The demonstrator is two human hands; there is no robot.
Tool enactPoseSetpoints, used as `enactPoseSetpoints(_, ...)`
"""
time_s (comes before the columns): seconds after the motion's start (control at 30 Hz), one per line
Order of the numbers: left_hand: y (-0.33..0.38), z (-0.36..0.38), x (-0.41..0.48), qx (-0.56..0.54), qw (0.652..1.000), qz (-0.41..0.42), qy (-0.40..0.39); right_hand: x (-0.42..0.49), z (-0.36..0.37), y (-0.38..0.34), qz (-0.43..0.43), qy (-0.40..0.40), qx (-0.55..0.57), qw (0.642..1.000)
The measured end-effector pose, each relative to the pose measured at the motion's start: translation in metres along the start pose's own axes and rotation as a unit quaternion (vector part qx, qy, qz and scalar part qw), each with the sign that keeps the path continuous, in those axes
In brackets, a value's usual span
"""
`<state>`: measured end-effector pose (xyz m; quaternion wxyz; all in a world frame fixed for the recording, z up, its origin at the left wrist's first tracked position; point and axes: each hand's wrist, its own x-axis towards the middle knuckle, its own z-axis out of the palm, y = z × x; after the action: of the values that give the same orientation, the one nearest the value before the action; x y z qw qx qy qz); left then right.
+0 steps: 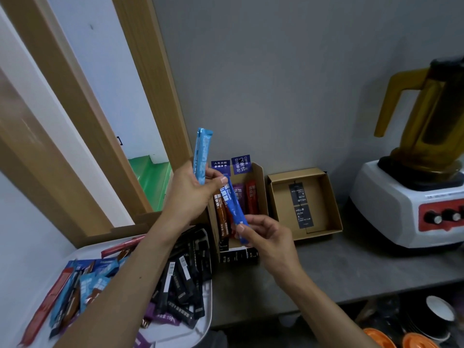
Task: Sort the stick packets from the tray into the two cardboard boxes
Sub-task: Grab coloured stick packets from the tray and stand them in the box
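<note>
My left hand (193, 189) grips a light blue stick packet (203, 154) that points upward, above the left cardboard box (261, 187). My right hand (263, 237) pinches the lower end of a dark blue stick packet (232, 202), which slants over that same box. Brown, purple and red packets lie inside the left box. The right cardboard box (329, 197) holds two black packets (301, 204). The white tray (206, 320) at the lower left carries several black, blue, red and brown packets, partly hidden by my left forearm.
A white blender (411, 202) with an amber jug stands at the right on the grey counter (339, 270). Cups and orange lids show under the counter at the lower right. A wooden door frame (140, 96) runs along the left, close behind the tray.
</note>
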<state>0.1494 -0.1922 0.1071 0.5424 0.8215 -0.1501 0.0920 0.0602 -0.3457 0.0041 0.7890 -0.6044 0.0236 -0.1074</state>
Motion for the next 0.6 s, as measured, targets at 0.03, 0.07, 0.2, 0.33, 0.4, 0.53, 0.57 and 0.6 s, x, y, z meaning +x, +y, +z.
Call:
enactPoseSetpoints(0.03, 0.001, 0.003, 0.000, 0.000, 1.000, 0.008, 0.002, 0.001, -0.001, 0.000, 0.004, -0.009, -0.015, 1.000)
enactPoseSetpoints(0.07, 0.003, 0.005, 0.001, -0.002, 1.000, 0.012, 0.004, 0.002, -0.002, -0.001, 0.005, -0.013, -0.039, 0.999)
enactPoseSetpoints(0.2, 0.010, 0.007, 0.008, 0.085, 0.996, 0.021, -0.010, 0.005, -0.001, 0.002, -0.034, 0.020, -0.229, 0.973)
enactPoseSetpoints(0.33, 0.027, 0.015, 0.024, 0.289, 0.951, 0.075, -0.084, 0.006, 0.007, 0.013, -0.112, 0.079, -0.485, 0.863)
enactPoseSetpoints(0.4, 0.034, 0.022, 0.037, 0.375, 0.915, 0.108, -0.107, 0.009, 0.013, 0.014, -0.131, 0.087, -0.529, 0.834)
enactPoseSetpoints(0.53, 0.033, 0.036, 0.068, 0.435, 0.878, 0.073, -0.185, 0.011, 0.022, 0.021, -0.135, 0.099, -0.571, 0.803)
enactPoseSetpoints(0.57, 0.030, 0.039, 0.074, 0.438, 0.874, 0.061, -0.200, 0.011, 0.023, 0.023, -0.136, 0.087, -0.577, 0.801)
enactPoseSetpoints(0.6, 0.028, 0.042, 0.079, 0.441, 0.870, 0.052, -0.211, 0.011, 0.024, 0.025, -0.133, 0.070, -0.587, 0.795)
